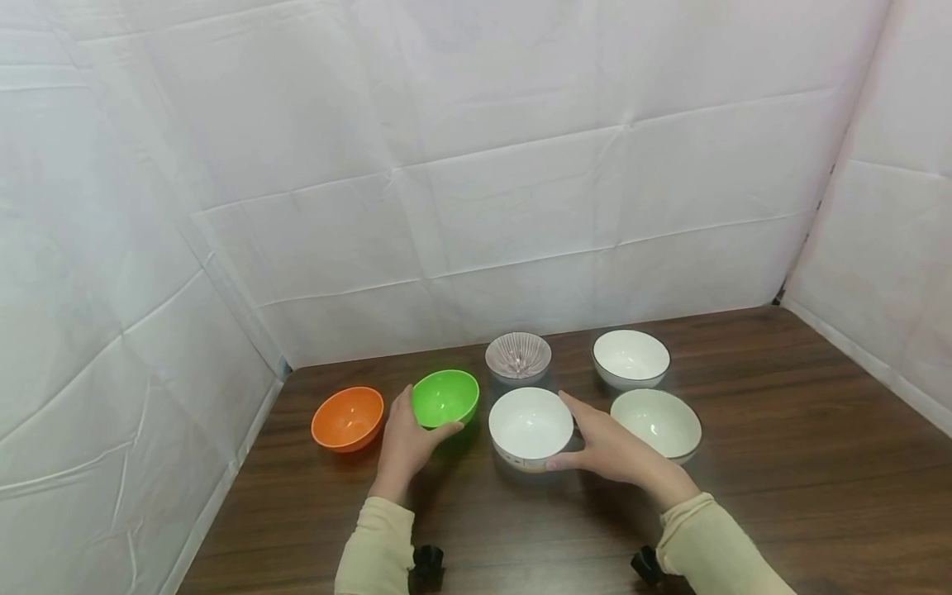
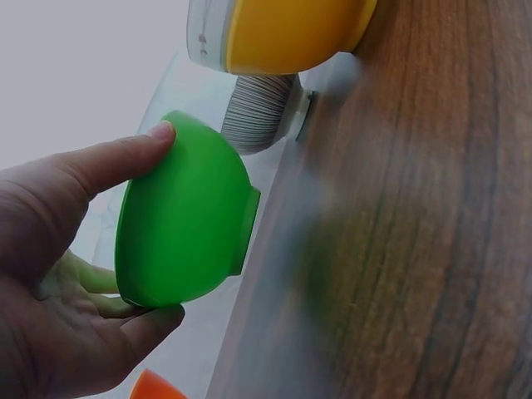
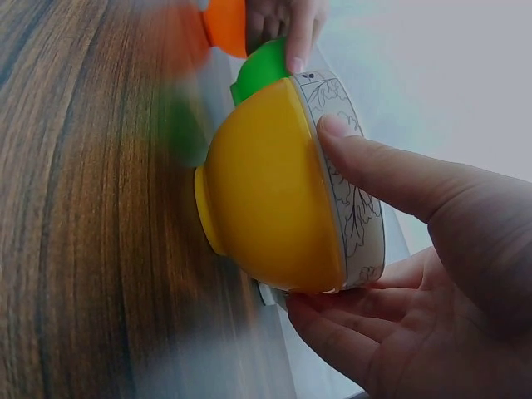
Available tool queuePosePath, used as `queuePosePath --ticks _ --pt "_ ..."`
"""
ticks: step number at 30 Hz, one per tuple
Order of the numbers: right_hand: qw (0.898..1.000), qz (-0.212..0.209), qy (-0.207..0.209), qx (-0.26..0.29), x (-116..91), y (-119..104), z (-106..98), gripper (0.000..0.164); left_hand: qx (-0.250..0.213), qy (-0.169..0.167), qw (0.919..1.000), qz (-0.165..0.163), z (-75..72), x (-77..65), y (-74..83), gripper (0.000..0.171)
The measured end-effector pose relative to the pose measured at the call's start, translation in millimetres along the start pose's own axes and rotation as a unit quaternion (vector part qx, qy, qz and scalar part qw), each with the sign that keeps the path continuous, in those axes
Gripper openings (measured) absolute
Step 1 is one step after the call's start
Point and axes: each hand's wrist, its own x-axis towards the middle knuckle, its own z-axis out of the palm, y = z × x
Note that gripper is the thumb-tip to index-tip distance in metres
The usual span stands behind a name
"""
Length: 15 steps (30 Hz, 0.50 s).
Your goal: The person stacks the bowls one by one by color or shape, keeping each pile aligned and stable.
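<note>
My left hand [image 1: 405, 442] holds a bright green bowl [image 1: 446, 398], thumb on the near side and fingers round the left. In the left wrist view the green bowl [image 2: 183, 216] is upright and looks slightly raised from the table. With my right hand [image 1: 606, 442] I grip a bowl [image 1: 531, 421], white inside, by its right side. The right wrist view shows its yellow outside [image 3: 270, 191] and a pale, leaf-patterned band below the rim. Whether its foot touches the table I cannot tell. Both bowls look empty, a small gap between them.
An orange bowl [image 1: 347, 418] stands left of my left hand. A striped bowl [image 1: 518, 357] sits behind the white-lined one. Two more pale bowls stand at right, one farther back [image 1: 631, 359], one [image 1: 658, 421] beside my right hand. White sheeting [image 1: 476, 207] walls the dark wooden table [image 1: 803, 413].
</note>
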Motion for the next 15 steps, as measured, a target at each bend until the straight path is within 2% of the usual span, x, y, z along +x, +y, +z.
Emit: queuePosePath --ticks 15 --pt "1.000 -0.008 0.000 0.005 1 2 1 0.106 -0.023 -0.007 0.9995 0.023 -4.6 -3.6 11.2 0.101"
